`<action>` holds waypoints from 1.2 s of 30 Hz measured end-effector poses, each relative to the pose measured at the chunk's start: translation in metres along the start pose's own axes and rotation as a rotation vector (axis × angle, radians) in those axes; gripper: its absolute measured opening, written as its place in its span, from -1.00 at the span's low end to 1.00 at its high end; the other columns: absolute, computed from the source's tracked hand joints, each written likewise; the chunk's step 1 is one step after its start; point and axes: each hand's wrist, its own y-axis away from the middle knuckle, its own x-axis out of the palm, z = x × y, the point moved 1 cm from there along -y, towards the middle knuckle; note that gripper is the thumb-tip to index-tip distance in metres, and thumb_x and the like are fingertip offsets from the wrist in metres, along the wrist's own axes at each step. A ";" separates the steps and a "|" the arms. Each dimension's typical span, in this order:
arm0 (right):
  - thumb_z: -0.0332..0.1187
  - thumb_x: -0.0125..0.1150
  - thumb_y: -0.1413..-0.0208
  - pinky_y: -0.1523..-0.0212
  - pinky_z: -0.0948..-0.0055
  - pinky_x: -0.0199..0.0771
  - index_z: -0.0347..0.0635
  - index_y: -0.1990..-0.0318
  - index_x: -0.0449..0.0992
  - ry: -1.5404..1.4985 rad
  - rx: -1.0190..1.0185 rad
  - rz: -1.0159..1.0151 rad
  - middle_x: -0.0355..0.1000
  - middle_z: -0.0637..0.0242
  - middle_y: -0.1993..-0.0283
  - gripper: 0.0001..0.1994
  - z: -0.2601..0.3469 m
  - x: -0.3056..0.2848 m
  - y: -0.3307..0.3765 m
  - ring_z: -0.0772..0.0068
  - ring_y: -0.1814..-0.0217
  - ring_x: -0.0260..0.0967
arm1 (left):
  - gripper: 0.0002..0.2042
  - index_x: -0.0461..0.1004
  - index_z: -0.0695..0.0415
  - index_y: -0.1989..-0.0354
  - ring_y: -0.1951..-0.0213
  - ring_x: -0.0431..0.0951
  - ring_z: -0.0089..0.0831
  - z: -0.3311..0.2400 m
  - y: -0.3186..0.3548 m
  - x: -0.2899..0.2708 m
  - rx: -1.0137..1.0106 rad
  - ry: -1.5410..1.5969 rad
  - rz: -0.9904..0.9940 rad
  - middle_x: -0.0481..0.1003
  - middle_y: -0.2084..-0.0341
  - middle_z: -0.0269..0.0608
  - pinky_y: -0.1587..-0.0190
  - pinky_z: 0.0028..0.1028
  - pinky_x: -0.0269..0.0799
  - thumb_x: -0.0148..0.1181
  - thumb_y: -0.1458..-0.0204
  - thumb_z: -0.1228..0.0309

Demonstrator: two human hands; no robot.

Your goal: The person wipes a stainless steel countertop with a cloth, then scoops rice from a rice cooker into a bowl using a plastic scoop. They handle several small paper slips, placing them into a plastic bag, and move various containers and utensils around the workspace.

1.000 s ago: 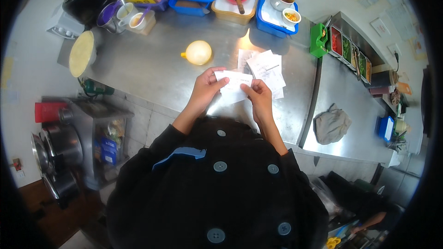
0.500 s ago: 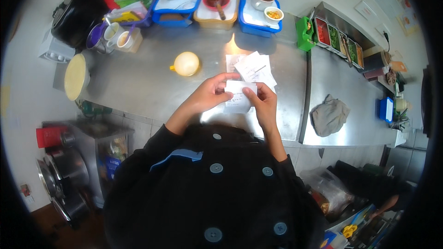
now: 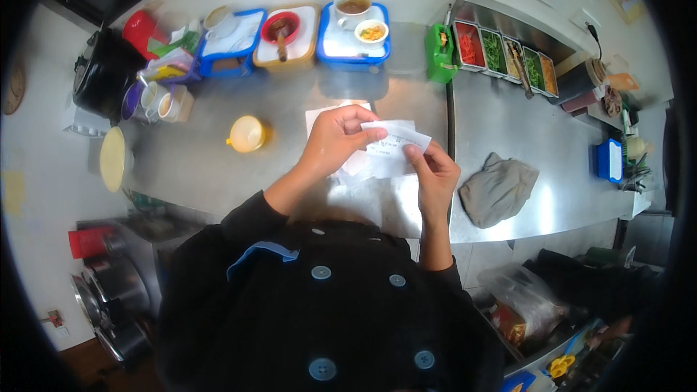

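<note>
Both hands hold a small white paper slip with printed lines, above the steel counter. My left hand pinches its upper left edge between thumb and fingers. My right hand grips the lower right side, thumb on top. The slip looks partly folded or doubled over at its upper edge. Beneath and behind my hands lie more white papers on the counter, mostly covered by the left hand. To the left stands a yellow cup with a pale inside.
Lidded tubs with bowls line the wall. A green holder stands beside a metal rack of chopped vegetables. A grey cloth lies on the right counter. At far left are a black pot and a pale round bowl.
My view has shifted to the right. Both hands still hold the slip, now further right relative to the papers on the counter, and its upper edge looks folded or doubled.
</note>
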 end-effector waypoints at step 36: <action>-0.59 0.33 0.06 0.15 0.58 0.43 -0.40 0.06 0.44 -0.442 0.183 -0.222 0.47 0.27 0.21 -0.65 -0.014 -0.103 -0.080 0.53 0.19 0.43 | -0.80 0.50 0.32 0.20 0.32 0.54 -0.61 0.011 -0.111 0.089 -0.065 -0.164 0.104 0.58 0.36 -0.21 0.28 -0.61 0.44 0.18 -0.11 0.42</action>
